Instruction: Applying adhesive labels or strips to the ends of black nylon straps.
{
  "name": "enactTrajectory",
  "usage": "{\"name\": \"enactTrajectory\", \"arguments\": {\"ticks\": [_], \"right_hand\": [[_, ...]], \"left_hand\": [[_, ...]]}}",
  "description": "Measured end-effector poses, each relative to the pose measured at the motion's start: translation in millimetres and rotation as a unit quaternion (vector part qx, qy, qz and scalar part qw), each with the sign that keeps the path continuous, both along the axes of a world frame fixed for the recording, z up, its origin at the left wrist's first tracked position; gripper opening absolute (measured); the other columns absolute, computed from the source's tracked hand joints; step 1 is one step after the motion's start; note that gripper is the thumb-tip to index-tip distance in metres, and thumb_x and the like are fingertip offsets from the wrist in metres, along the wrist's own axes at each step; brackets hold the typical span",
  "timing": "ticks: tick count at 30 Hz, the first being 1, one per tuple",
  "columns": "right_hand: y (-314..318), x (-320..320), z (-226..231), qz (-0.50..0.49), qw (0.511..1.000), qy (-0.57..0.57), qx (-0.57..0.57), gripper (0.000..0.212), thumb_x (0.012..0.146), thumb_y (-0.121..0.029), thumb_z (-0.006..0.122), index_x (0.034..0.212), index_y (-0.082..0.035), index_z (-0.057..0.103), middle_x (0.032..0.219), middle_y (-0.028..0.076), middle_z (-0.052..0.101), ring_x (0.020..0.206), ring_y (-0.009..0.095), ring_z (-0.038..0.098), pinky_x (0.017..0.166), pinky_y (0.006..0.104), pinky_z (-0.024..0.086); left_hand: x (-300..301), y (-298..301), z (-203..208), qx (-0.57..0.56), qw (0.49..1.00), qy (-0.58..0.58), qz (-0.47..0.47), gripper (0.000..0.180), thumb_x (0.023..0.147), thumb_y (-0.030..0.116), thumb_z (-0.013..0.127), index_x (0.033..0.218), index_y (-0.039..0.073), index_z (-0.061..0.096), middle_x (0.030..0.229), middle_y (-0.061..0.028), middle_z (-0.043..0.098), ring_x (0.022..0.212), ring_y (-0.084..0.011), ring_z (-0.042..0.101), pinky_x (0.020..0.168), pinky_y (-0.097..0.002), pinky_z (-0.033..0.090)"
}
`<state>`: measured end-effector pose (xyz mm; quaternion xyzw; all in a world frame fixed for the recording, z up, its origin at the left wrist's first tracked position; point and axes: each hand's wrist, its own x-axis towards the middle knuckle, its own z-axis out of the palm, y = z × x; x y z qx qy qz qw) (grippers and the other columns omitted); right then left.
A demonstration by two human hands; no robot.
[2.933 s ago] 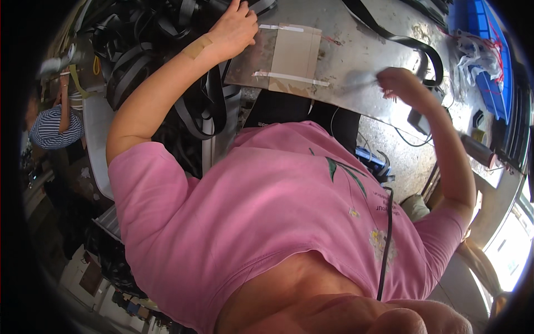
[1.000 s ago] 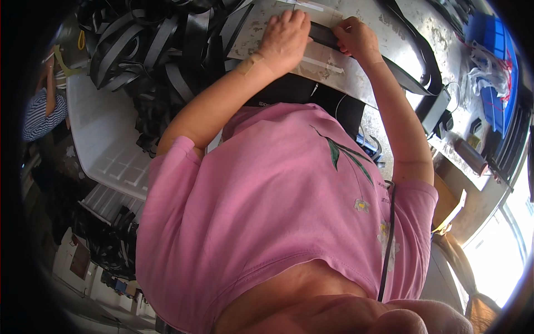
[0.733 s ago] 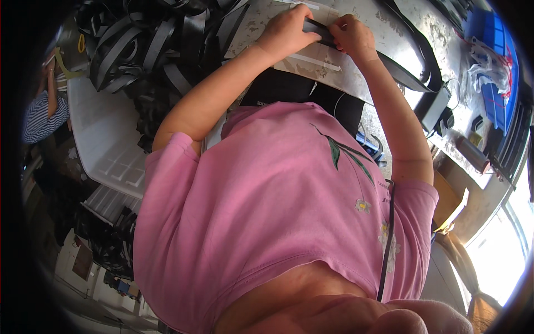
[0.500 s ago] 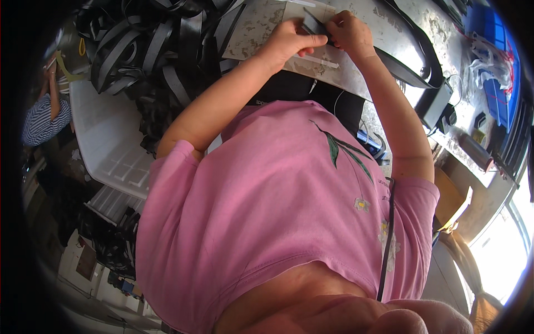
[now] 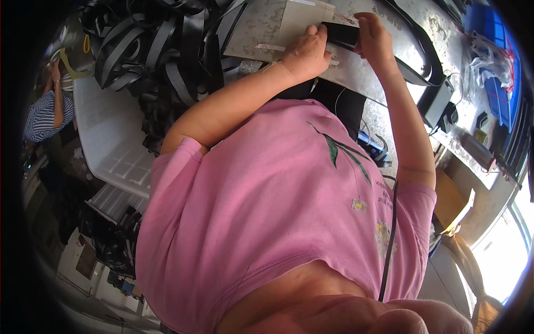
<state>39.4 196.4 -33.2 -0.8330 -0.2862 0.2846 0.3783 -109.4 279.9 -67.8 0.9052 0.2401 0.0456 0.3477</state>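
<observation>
A flat black strap (image 5: pixel 341 34) is stretched between my two hands above the worn metal table (image 5: pixel 253 34). My left hand (image 5: pixel 307 54) has its fingertips on the strap's left end, with the back of the hand facing up. Around the right part of the strap, the fingers of my right hand (image 5: pixel 374 40) are closed. Under and beside my left hand lies a beige board (image 5: pixel 297 21) with strips of tape on it. A longer black strap (image 5: pixel 425 47) loops over the table to the right of my right hand.
A large heap of black straps (image 5: pixel 161 47) lies at the left, next to a white plastic crate (image 5: pixel 111 139). On the right are a black box-shaped device (image 5: pixel 435 103), a blue bin (image 5: pixel 499 94) and clear plastic bags (image 5: pixel 485 61). Another person in a striped top (image 5: pixel 47 119) is at far left.
Both hands have moved right along the table and drawn apart. The strap, tilted up between them before, now lies flatter and shows more of its length.
</observation>
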Motion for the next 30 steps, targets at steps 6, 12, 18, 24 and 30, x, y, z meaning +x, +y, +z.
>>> {"name": "enactTrajectory", "arguments": {"ticks": [6, 12, 18, 24, 30], "right_hand": [[-27, 3, -28, 0.041, 0.995, -0.080, -0.036, 0.050, 0.080, -0.024, 0.064, 0.120, -0.005, 0.041, 0.063, 0.008, 0.064, 0.056, 0.022, 0.063, 0.058, 0.0324, 0.049], [-27, 0, -40, 0.008, 0.996, -0.090, -0.017, 0.055, 0.077, -0.024, 0.066, 0.121, -0.003, 0.040, 0.064, 0.006, 0.064, 0.063, 0.023, 0.064, 0.062, 0.0325, 0.048], [-27, -2, -41, 0.018, 0.991, -0.128, -0.027, 0.052, 0.077, -0.022, 0.063, 0.120, -0.004, 0.040, 0.071, 0.013, 0.065, 0.067, 0.033, 0.064, 0.065, 0.0398, 0.049], [-21, -21, -24, 0.106, 0.913, -0.384, -0.089, 0.025, 0.082, -0.021, 0.056, 0.102, -0.008, 0.047, 0.081, 0.015, 0.063, 0.075, 0.032, 0.064, 0.061, 0.0414, 0.051], [-25, -43, -44, 0.264, 0.901, -0.343, -0.008, 0.080, 0.081, -0.042, 0.057, 0.139, 0.003, 0.024, 0.141, 0.023, 0.030, 0.134, 0.036, 0.024, 0.111, 0.0461, 0.017]], "left_hand": [[6, 0, 17, 0.022, 0.997, 0.060, -0.033, 0.053, 0.081, 0.023, 0.061, 0.121, -0.007, 0.043, 0.109, -0.0222, 0.050, 0.094, -0.0395, 0.057, 0.079, -0.0442, 0.048], [4, 6, 17, 0.210, 0.967, 0.072, -0.128, 0.054, 0.079, 0.032, 0.063, 0.117, -0.004, 0.049, 0.113, -0.0144, 0.049, 0.111, -0.0288, 0.048, 0.087, -0.0395, 0.043], [-9, 8, -2, 0.304, 0.940, -0.026, -0.153, 0.059, 0.080, 0.035, 0.062, 0.123, -0.001, 0.046, 0.131, -0.0132, 0.042, 0.123, -0.0269, 0.036, 0.102, -0.0458, 0.029], [-9, 16, 6, 0.285, 0.941, 0.003, -0.184, 0.065, 0.079, 0.039, 0.060, 0.129, 0.001, 0.043, 0.134, -0.0165, 0.041, 0.127, -0.0291, 0.033, 0.104, -0.0549, 0.022], [20, 53, 34, 0.193, 0.923, 0.067, -0.325, 0.033, 0.080, 0.025, 0.055, 0.105, 0.005, 0.062, 0.114, -0.0153, 0.051, 0.110, -0.0290, 0.046, 0.101, -0.0534, 0.028]]}}
